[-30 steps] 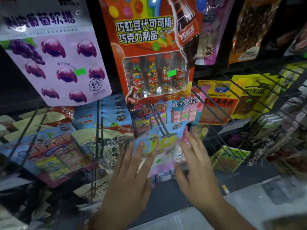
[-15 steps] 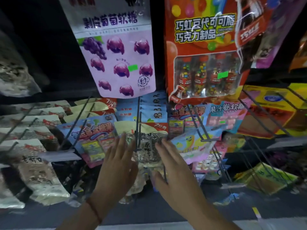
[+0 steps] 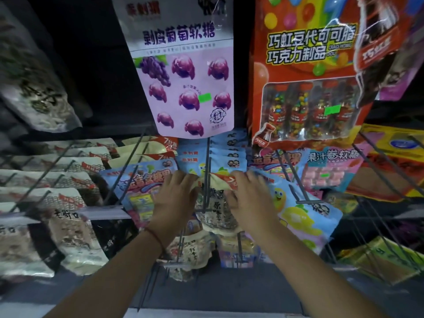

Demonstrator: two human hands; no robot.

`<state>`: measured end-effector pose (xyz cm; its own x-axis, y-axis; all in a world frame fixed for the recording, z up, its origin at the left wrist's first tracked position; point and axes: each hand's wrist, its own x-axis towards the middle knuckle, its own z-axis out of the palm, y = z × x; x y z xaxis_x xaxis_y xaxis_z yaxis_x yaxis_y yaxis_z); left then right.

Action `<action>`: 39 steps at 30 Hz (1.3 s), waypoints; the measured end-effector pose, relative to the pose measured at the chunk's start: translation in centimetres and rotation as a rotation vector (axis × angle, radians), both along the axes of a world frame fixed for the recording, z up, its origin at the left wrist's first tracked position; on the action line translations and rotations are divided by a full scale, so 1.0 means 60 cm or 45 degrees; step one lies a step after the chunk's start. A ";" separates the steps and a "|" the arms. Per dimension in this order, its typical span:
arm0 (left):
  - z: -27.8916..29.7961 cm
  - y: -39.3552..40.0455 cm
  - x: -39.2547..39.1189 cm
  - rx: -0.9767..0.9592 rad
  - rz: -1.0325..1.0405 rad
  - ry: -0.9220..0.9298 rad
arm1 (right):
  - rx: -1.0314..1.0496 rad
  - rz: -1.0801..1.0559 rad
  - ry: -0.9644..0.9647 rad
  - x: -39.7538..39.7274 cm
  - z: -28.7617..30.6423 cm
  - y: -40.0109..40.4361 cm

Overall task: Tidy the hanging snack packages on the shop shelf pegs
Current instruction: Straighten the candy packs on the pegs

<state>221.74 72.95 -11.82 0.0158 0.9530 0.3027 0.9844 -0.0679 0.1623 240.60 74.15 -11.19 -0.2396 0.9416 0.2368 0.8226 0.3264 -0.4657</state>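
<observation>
Dim shop light — a dark back panel (image 3: 96, 65) behind, grey floor (image 3: 229, 292) below.

Two bare forearms, no sleeves, thin dark red cord bracelet (image 3: 154, 237) around the left wrist

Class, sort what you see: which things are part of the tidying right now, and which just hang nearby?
In use: left hand; right hand; cream seed packet on the centre peg.
Nearby: purple grape-gummy bag; red chocolate-bean pack.
</observation>
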 end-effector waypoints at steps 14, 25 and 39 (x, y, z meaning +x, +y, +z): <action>-0.009 -0.090 -0.014 -0.026 -0.104 -0.230 | -0.168 0.121 0.472 0.020 -0.036 -0.068; 0.004 -0.175 -0.067 -0.016 -0.152 -0.332 | -0.280 0.184 0.779 -0.012 -0.022 -0.146; 0.006 -0.290 -0.365 -0.017 -0.032 -0.458 | -0.355 0.358 0.542 -0.303 0.006 -0.221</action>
